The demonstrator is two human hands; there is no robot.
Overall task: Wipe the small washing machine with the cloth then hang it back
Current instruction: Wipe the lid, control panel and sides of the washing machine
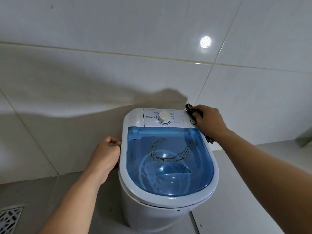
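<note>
A small white washing machine [133, 193] with a see-through blue lid [168, 159] and a white dial [164, 117] stands on the floor against the tiled wall. My right hand [208, 121] presses a dark cloth [191, 111] onto the machine's back right corner; a bit of the cloth also hangs out below my wrist. My left hand [105, 155] grips the left rim of the machine, fingers curled around the edge.
White tiled wall [101, 73] rises directly behind and to the left of the machine. A metal floor drain grate [9, 218] lies at the bottom left. Grey floor tiles [236, 208] surround the machine's base.
</note>
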